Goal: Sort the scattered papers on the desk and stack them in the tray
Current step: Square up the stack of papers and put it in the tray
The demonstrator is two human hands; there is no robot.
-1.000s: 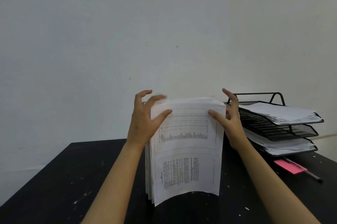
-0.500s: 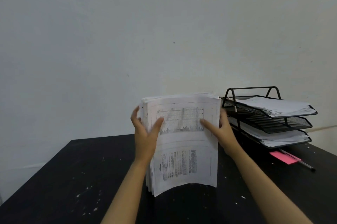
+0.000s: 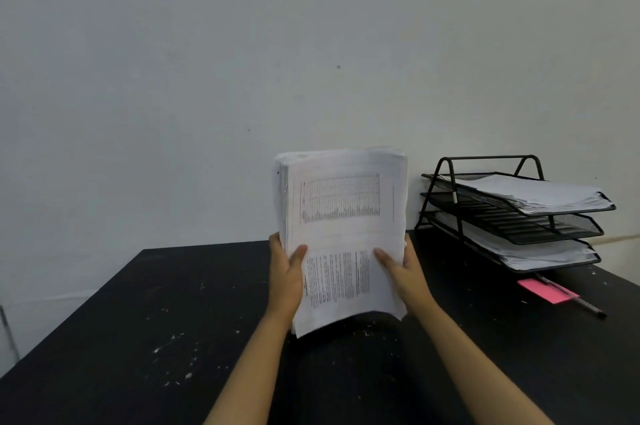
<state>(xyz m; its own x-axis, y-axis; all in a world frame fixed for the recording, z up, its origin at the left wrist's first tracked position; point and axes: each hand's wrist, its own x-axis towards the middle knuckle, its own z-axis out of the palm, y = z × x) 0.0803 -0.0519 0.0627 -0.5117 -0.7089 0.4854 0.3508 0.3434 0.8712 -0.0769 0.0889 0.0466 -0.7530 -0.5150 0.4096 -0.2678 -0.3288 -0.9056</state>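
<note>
L hand (image 3: 285,281) & R hand (image 3: 403,272) each grip a side edge of the paper stack (image 3: 343,237), thumbs pressed on the front sheet, other fingers behind & out of sight. Stack is held upright in front of the person, above the black desk (image 3: 145,338); bottom edge looks just clear of the desktop, though I can't tell for sure. Front page shows a table up top & text cols below.

Handling: thick bundle, prob fairly heavy for paper, loose sheets w/ no clip visible, so floppy & slippery sheet to sheet. Bottom corner of the front page already curls fwd; top edges look uneven. Best hold is what's shown, both sides mid-height w/ firm squeeze; a one-handed grip risks fanning out or dropping sheets.

Containers: black mesh 3-tier tray (image 3: 568,222) sits to the right against the wall, well apart from the stack. Top tier holds a pile of white sheets, middle tier looks empty, bottom tier holds another pile. Pink note (image 3: 545,291) & pen (image 3: 575,301) lie on the desk just in front of the tray
</note>
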